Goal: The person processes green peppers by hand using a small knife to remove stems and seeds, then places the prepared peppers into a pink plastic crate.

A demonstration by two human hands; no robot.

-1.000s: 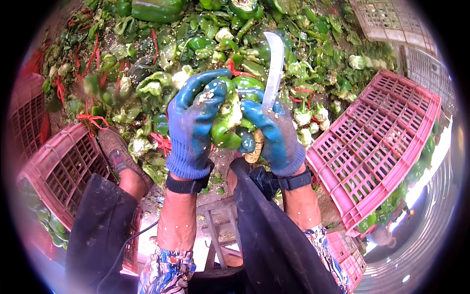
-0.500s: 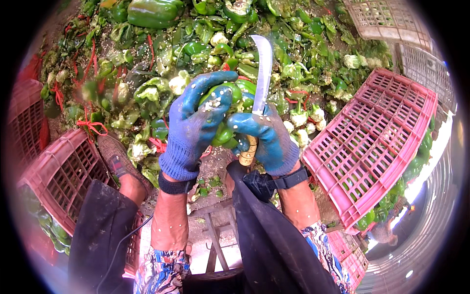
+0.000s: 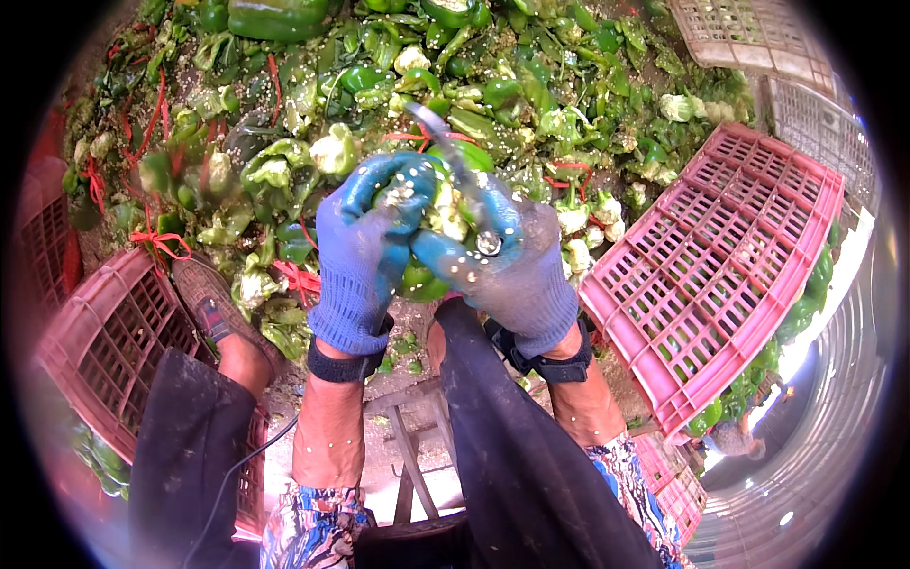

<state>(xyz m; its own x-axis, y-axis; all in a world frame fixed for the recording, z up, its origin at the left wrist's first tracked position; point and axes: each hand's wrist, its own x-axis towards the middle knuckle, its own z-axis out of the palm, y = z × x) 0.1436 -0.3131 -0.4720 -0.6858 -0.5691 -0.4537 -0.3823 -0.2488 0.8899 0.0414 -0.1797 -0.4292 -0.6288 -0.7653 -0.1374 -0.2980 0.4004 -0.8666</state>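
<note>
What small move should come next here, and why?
Probably ease out the pale core with the right hand: the core shows between the hands, the left hand grips the green pepper, and the tip of the curved knife in the right hand points away from it.

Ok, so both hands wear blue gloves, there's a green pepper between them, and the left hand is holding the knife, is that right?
Not quite: the knife is in the right hand, not the left hand, as the head view shows. Both hands do wear blue gloves, with a green pepper between them.
</note>
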